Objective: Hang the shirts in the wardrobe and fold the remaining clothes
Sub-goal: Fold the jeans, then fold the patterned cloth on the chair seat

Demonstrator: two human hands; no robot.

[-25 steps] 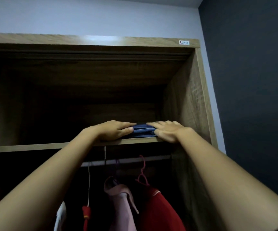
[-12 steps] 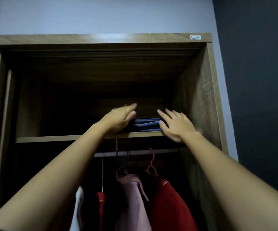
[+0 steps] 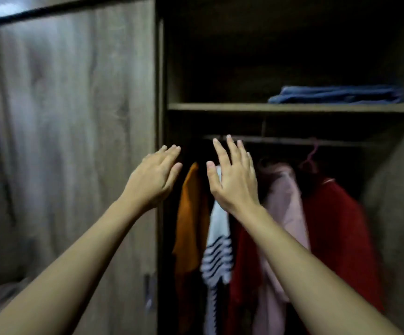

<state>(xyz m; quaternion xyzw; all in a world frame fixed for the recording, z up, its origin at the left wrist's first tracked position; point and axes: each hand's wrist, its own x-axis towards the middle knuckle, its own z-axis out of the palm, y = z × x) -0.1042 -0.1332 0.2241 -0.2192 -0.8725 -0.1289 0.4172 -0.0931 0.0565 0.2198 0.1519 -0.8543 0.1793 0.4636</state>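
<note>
As they hover, 2 hands: left hand (image 3: 153, 180) and right hand (image 3: 232, 180), fingers spread, empty.
Wardrobe door (image 3: 75, 141): just left (upright edge); left hand nearer.

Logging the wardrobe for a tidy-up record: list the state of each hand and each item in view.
left hand, open, holding nothing, in front of the door's edge.
right hand, open, fingers spread, holding nothing.
blue clothes, folded, lying on the shelf.
orange shirt, hanging.
striped shirt, hanging.
pink shirt, hanging.
red garment, hanging.
wardrobe door, covers the left side; right side open.
</note>
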